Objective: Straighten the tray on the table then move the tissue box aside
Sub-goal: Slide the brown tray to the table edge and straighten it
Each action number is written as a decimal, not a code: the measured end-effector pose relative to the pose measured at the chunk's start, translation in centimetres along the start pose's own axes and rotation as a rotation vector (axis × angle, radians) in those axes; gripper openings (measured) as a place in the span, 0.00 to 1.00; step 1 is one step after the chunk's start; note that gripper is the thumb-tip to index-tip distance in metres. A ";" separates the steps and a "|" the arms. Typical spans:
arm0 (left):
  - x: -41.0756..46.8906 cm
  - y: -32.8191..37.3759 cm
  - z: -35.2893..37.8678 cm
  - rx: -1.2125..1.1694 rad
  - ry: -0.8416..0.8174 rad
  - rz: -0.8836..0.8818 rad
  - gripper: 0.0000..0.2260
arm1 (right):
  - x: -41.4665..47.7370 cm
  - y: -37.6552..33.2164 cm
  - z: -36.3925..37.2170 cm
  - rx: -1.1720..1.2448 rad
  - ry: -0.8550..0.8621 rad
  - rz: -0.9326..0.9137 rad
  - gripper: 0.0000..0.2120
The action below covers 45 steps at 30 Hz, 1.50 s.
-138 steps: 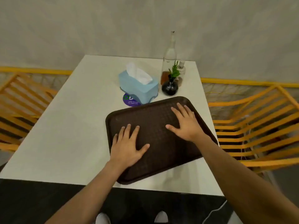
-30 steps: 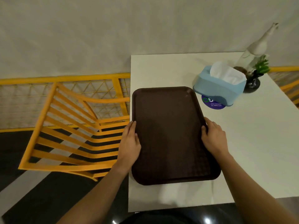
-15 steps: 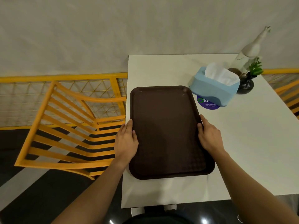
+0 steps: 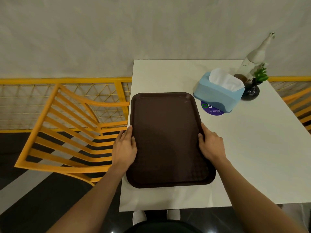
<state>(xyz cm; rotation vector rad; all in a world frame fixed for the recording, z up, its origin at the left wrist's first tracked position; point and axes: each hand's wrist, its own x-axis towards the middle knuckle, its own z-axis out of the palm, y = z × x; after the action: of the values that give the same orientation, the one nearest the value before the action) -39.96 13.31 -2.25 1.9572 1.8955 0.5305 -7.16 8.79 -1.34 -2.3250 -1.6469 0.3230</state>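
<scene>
A dark brown tray (image 4: 166, 132) lies on the white table (image 4: 252, 157), its long sides running along the table's left edge. My left hand (image 4: 124, 147) grips the tray's left rim and my right hand (image 4: 210, 145) grips its right rim, both about halfway along. A light blue tissue box (image 4: 217, 95) with white tissue sticking out stands just beyond the tray's far right corner, partly on a round purple sticker (image 4: 212, 110). Box and tray are close but apart.
A dark round vase with a green plant (image 4: 250, 93) and a glass bottle (image 4: 254, 58) stand right behind the tissue box. An orange slatted chair (image 4: 67, 132) sits left of the table, another chair (image 4: 301, 106) at the right. A grey wall lies behind.
The tray has gone from skewed on the table's right side to lying straight along the left edge. My hands moved from flat on top to gripping its two long rims.
</scene>
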 end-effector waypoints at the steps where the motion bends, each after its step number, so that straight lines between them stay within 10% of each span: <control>1: 0.1 0.0 -0.1 -0.001 -0.003 0.007 0.23 | 0.0 0.0 0.0 -0.006 -0.002 -0.001 0.25; 45: 1.0 -0.1 -0.3 -0.062 -0.018 0.036 0.24 | 0.5 0.0 0.1 -0.172 -0.028 0.026 0.27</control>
<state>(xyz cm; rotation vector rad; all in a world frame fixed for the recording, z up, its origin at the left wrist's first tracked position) -40.13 14.31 -2.03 1.9529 1.8143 0.5734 -7.07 9.23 -1.45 -2.4778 -1.7214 0.2287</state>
